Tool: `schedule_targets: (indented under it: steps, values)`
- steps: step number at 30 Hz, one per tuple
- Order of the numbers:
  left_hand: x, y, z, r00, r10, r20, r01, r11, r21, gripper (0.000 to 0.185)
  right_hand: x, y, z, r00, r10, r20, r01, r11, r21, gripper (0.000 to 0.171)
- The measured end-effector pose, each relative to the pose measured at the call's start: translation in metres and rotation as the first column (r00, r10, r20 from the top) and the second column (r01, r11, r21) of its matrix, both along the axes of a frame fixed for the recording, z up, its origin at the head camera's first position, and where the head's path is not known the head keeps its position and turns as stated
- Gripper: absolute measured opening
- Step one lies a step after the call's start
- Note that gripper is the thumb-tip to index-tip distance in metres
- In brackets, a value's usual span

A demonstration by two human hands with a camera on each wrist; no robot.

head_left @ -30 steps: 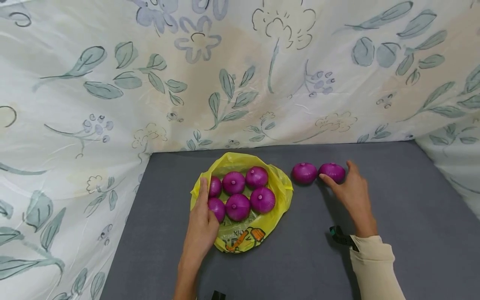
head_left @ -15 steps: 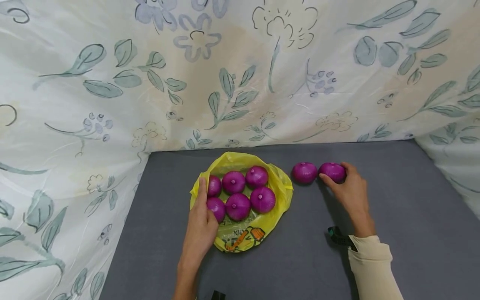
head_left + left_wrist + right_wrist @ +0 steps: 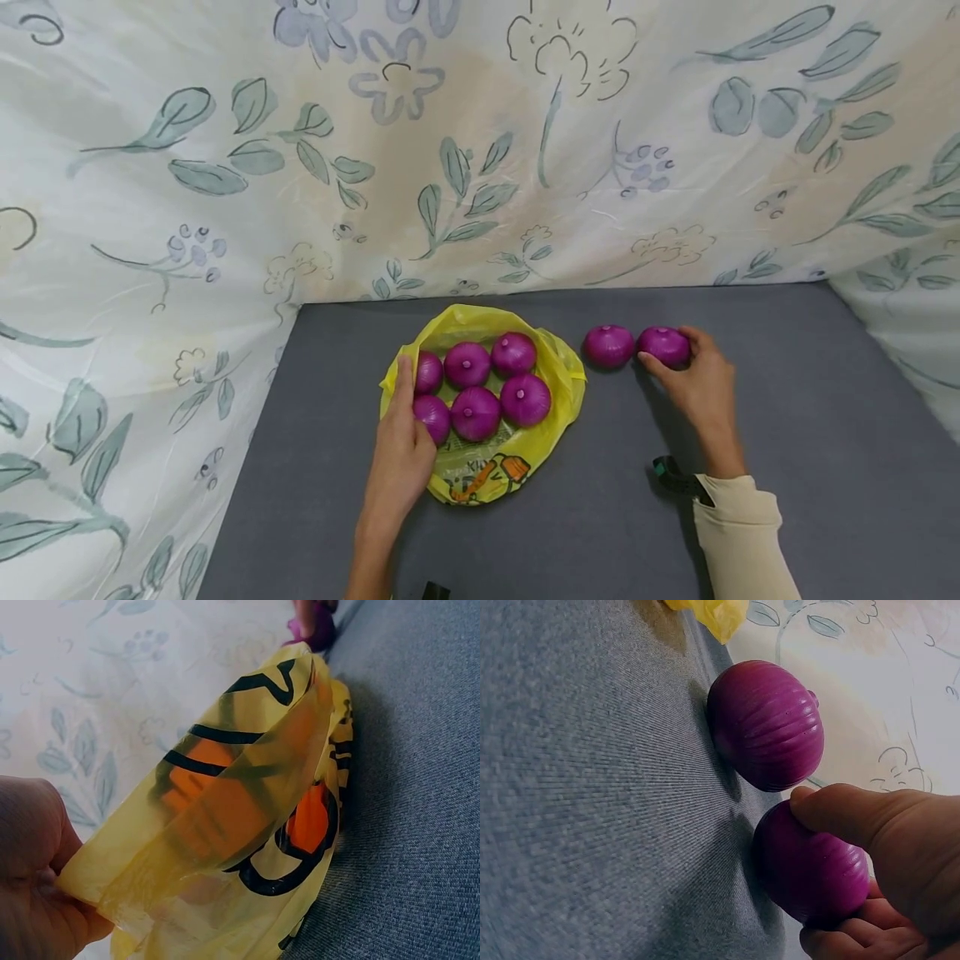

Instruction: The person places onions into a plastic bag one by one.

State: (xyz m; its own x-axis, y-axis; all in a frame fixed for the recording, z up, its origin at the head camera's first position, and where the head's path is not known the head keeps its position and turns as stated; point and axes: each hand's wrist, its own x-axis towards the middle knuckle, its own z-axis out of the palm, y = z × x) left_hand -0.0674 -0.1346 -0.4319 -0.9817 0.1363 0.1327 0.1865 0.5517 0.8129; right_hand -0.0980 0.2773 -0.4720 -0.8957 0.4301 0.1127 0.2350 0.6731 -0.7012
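My left hand (image 3: 405,454) grips the left rim of a yellow plastic bag (image 3: 566,379), pinching its edge between thumb and fingers in the left wrist view. Inside the open bag lie several purple onions (image 3: 476,414), in two rows; the leftmost are partly covered by the hand. To the right of the bag, my right hand (image 3: 705,392) holds a purple onion (image 3: 810,866) between thumb and fingers, low at the table. Just left of it, a second loose onion (image 3: 609,347) rests on the grey cloth, very close to the held one.
Grey cloth covers the table (image 3: 585,517). A floral curtain (image 3: 480,150) hangs behind its back edge and along both sides. The bag's printed front, with an orange and black picture (image 3: 491,479), faces me.
The fingers of my right hand have closed in around the right side of the onion, and the wrist has shifted slightly left. The left hand and bag stay put.
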Motion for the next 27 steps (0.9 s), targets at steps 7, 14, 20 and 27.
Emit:
schedule_targets:
  steps: [7,14,20,27]
  values:
    - [0.000,-0.002,-0.001,1.000,0.016,0.003,-0.016,1.000,-0.008,0.082,0.001,-0.001,0.005,0.999,-0.033,-0.025,0.032,0.999,-0.013,0.085]
    - [-0.001,-0.004,-0.001,1.000,0.015,-0.005,-0.015,1.000,0.004,0.083,0.002,-0.006,0.018,0.997,-0.030,-0.068,0.030,1.000,0.003,0.085]
    - [-0.001,-0.006,0.000,1.000,0.013,-0.009,-0.013,1.000,0.008,0.083,0.003,-0.015,0.034,0.994,-0.041,-0.106,0.040,0.999,-0.012,0.085]
    - [-0.001,-0.008,0.000,1.000,0.019,0.000,-0.019,1.000,0.013,0.083,0.001,-0.027,0.045,0.991,-0.022,-0.131,0.010,0.996,-0.090,0.087]
